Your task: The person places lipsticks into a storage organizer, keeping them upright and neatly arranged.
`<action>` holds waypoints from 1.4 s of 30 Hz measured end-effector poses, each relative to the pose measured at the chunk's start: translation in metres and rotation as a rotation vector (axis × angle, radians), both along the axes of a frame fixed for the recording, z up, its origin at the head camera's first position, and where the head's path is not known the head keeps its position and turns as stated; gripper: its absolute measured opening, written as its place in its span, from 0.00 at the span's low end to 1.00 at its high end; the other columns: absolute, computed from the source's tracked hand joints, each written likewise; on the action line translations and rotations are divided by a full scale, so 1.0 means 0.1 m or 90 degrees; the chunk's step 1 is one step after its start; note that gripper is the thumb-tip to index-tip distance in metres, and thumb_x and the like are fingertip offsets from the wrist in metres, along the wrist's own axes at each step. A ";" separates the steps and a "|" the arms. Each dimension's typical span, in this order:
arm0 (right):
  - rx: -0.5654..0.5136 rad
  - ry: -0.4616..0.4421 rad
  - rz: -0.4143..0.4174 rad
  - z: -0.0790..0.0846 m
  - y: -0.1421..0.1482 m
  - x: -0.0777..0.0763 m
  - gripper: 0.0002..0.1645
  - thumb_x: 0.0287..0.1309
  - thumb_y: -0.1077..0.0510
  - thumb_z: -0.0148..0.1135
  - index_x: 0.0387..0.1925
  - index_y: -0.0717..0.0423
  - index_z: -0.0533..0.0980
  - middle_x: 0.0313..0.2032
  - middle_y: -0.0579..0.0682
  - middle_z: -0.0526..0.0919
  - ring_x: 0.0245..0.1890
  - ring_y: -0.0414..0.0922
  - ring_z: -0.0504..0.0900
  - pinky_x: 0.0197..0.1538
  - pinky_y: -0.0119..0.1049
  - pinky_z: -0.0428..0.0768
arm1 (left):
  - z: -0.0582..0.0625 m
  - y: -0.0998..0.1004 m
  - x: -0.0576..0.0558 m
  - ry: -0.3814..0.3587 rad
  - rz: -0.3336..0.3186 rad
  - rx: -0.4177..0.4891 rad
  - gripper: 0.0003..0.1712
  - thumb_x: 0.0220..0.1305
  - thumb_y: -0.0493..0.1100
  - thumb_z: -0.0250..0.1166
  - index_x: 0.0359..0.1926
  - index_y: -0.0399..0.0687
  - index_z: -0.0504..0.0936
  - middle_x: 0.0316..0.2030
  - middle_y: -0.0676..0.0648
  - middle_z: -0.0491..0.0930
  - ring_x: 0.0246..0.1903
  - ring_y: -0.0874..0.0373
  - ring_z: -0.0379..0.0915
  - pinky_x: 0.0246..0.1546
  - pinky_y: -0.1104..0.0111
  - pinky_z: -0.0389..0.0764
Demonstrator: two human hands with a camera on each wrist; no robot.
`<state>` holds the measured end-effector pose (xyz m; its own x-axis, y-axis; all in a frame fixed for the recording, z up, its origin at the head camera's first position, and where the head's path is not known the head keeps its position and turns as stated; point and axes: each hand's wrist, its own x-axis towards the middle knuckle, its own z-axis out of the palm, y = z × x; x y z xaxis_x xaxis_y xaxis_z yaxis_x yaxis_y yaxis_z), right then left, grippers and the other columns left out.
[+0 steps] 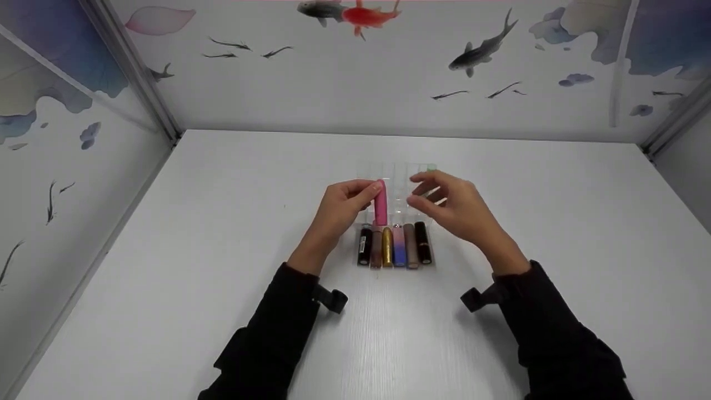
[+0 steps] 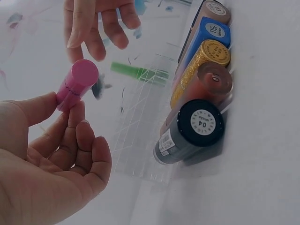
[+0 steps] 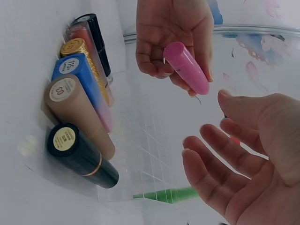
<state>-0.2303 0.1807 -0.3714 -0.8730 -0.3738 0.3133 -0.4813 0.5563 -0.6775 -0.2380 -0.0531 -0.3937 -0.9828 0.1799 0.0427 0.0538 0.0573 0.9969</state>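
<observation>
My left hand (image 1: 340, 208) pinches a bright pink lipstick tube (image 1: 381, 205) between thumb and fingers, upright above the clear compartment organizer (image 1: 400, 190). To its right my right hand (image 1: 451, 204) holds nothing; its fingers are loosely bent, apart from the pink tube. Along the organizer's near side lie several cosmetic tubes: a black one (image 2: 199, 123), a reddish-brown one (image 2: 213, 86), a gold glitter one (image 1: 387, 248), a pink-and-blue one (image 1: 399, 246), a taupe one (image 3: 77, 110) and a black one with a gold band (image 3: 84, 157).
A slim green tube (image 3: 171, 195) lies at the organizer's far right side, partly behind my right hand in the head view. The white table (image 1: 233, 222) is bounded by panels printed with fish (image 1: 369, 15) at the back and sides.
</observation>
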 end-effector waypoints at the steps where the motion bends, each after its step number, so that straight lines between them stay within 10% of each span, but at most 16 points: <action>1: -0.013 0.009 -0.018 0.01 0.02 0.00 0.27 0.66 0.50 0.69 0.61 0.57 0.76 0.46 0.52 0.85 0.40 0.47 0.87 0.43 0.46 0.85 | 0.00 0.00 0.00 -0.001 0.000 0.003 0.19 0.71 0.51 0.65 0.54 0.42 0.86 0.46 0.47 0.85 0.51 0.54 0.78 0.58 0.61 0.78; 8: -0.058 -0.002 -0.107 -0.01 0.12 -0.06 0.49 0.61 0.56 0.73 0.77 0.57 0.57 0.62 0.62 0.71 0.55 0.58 0.80 0.53 0.52 0.82 | -0.02 0.01 -0.02 0.001 0.003 0.009 0.19 0.71 0.49 0.66 0.53 0.40 0.86 0.45 0.46 0.85 0.50 0.54 0.78 0.58 0.57 0.77; 22: 0.049 -0.304 -0.138 -0.25 0.13 -0.19 0.56 0.65 0.51 0.69 0.80 0.59 0.45 0.72 0.65 0.64 0.56 0.57 0.82 0.51 0.46 0.84 | -0.03 0.00 -0.02 0.008 0.005 0.009 0.19 0.72 0.50 0.65 0.53 0.41 0.86 0.45 0.47 0.85 0.49 0.53 0.77 0.58 0.56 0.77; 29: 0.101 -0.294 -0.148 -0.29 0.13 -0.20 0.52 0.65 0.49 0.69 0.79 0.60 0.51 0.60 0.67 0.78 0.40 0.52 0.89 0.48 0.46 0.85 | -0.04 0.00 -0.02 0.008 0.007 0.007 0.19 0.72 0.50 0.65 0.53 0.41 0.86 0.45 0.47 0.85 0.49 0.53 0.77 0.57 0.58 0.77; 42: 0.083 -0.304 -0.148 -0.27 0.10 -0.17 0.54 0.65 0.52 0.69 0.81 0.50 0.46 0.57 0.67 0.80 0.45 0.54 0.88 0.42 0.41 0.86 | -0.06 0.00 -0.04 -0.019 0.020 -0.011 0.20 0.71 0.51 0.65 0.55 0.42 0.85 0.47 0.47 0.85 0.50 0.54 0.78 0.56 0.63 0.78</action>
